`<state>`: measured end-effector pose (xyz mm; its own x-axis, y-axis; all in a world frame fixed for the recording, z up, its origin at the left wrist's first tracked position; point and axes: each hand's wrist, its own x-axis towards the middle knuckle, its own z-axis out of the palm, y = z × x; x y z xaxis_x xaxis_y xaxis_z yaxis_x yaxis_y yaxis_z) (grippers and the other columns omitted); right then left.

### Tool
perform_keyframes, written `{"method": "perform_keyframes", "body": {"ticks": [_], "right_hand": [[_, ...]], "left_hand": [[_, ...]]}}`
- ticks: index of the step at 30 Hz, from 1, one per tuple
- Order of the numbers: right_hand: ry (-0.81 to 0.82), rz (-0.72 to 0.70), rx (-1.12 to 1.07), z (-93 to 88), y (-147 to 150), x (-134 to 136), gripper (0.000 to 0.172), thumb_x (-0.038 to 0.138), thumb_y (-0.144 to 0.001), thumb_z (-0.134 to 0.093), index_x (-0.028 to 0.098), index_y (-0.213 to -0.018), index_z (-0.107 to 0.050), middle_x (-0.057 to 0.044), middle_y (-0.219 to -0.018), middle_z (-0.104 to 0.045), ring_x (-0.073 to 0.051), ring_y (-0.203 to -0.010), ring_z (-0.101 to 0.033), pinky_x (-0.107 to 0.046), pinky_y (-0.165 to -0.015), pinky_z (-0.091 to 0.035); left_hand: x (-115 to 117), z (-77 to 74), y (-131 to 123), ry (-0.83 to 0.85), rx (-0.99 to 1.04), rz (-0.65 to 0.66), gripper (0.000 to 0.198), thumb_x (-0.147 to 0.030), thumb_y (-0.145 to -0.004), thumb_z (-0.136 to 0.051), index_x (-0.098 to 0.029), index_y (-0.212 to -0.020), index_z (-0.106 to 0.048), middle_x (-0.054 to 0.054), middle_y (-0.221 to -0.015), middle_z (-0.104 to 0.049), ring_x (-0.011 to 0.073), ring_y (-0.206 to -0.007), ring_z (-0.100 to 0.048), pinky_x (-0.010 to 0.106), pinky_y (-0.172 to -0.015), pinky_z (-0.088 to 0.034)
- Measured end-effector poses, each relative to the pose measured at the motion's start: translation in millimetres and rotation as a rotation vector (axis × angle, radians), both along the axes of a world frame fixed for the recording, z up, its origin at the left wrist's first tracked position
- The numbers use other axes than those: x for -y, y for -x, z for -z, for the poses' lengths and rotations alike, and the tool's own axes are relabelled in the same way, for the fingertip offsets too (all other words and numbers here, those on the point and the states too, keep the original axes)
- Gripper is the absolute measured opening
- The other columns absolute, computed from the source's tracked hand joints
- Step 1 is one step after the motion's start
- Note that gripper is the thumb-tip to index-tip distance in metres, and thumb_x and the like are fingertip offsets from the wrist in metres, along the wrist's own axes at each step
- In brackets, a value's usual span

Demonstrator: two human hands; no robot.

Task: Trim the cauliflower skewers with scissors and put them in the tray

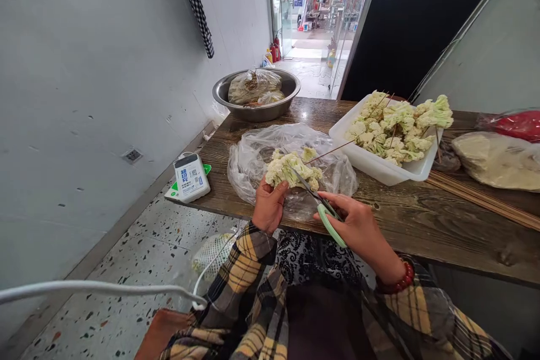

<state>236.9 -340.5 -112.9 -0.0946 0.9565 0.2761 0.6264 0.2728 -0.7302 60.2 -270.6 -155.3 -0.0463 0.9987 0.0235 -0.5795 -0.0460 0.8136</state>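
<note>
Yellow-and-black plaid sleeves (243, 261) span the bottom of the frame, before a dark brown wooden counter (405, 216). At centre, over a crumpled clear plastic bag (248, 163), the left hand's (270, 205) grip holds a pale cream cauliflower piece (280, 170), probably light, firm-stemmed, crumbly-topped, best taken by its stalk. The right hand's (358, 225) grip wraps green-handled metal scissors (322, 214), likely stiff.

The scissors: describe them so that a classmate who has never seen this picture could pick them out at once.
Start at the dark wooden table and find the crumpled clear plastic bag by its front edge. Near the bag, the right hand holds the scissors, blades pointing at the cauliflower in the left hand. Their pale green handle sets them apart from the creamy cauliflower.
</note>
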Motion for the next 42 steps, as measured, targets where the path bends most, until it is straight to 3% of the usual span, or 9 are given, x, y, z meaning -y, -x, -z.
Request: {"method": "perform_keyframes", "body": {"ticks": [4, 11, 19, 29, 36, 42], "right_hand": [[0.019, 0.008, 0.013, -7.0, -4.4, 5.3, 0.039, 0.037, -0.082, -0.066, 0.02, -0.117, -0.068, -0.007, -0.101, -0.073, -0.02, -0.085, -0.068, -0.032, -0.077, -0.054], [-0.074, -0.051, 0.274, -14.7, -5.5, 13.9, 0.039, 0.03, -0.086, -0.06, 0.024, -0.125, -0.063, -0.005, -0.093, -0.069, -0.019, -0.08, -0.067, -0.029, -0.071, -0.051], [-0.106, 0.087, 0.613, -9.0, 1.1, 9.3, 0.041, 0.031, -0.088, -0.058, 0.023, -0.129, -0.06, -0.005, -0.095, -0.067, -0.02, -0.077, -0.066, -0.028, -0.062, -0.046], [-0.176, 0.099, 0.733, -16.8, 6.0, 2.9, 0.041, 0.029, -0.089, -0.057, 0.024, -0.13, -0.058, -0.004, -0.093, -0.066, -0.019, -0.082, -0.065, -0.027, -0.061, -0.042], [-0.17, 0.068, 0.612, -1.7, 8.3, -4.2, 0.04, 0.028, -0.09, -0.055, 0.022, -0.129, -0.06, -0.006, -0.093, -0.068, -0.018, -0.074, -0.065, -0.027, -0.061, -0.045], [-0.08, -0.011, 0.218, 1.7, 2.1, -4.9, 0.034, 0.029, -0.088, -0.058, 0.02, -0.121, -0.064, -0.007, -0.108, -0.071, -0.021, -0.095, -0.067, -0.032, -0.084, -0.052]], "left_hand": [[-1.4, -0.7, 2.2, -0.004, 0.019, 0.0, 0.046, -0.028, -0.067, -0.08, -0.025, -0.109, -0.062, 0.003, -0.109, -0.071, 0.0208, -0.109, -0.063, 0.036, -0.093, -0.051], [-1.0, 3.2, 1.4, -0.009, 0.027, -0.05, 0.047, -0.028, -0.064, -0.082, -0.024, -0.107, -0.062, 0.004, -0.113, -0.069, 0.019, -0.105, -0.064, 0.033, -0.092, -0.051], [0.3, 3.8, 0.0, 0.013, 0.046, -0.093, 0.045, -0.021, -0.061, -0.084, -0.025, -0.101, -0.064, 0.0, -0.107, -0.071, 0.0126, -0.098, -0.065, 0.027, -0.094, -0.047], [2.1, 5.8, -2.3, -0.031, -0.057, -0.148, 0.041, -0.024, -0.065, -0.082, -0.023, -0.102, -0.064, 0.001, -0.108, -0.07, 0.0139, -0.1, -0.064, 0.028, -0.094, -0.047], [2.9, 3.9, -1.3, 0.01, -0.023, -0.112, 0.042, -0.025, -0.063, -0.083, -0.022, -0.1, -0.065, 0.002, -0.106, -0.071, 0.0153, -0.099, -0.065, 0.03, -0.094, -0.048], [-1.2, 0.5, 2.9, 0.022, 0.049, -0.044, 0.047, -0.027, -0.064, -0.081, -0.024, -0.107, -0.063, 0.005, -0.111, -0.071, 0.0213, -0.107, -0.064, 0.037, -0.093, -0.051]]}}
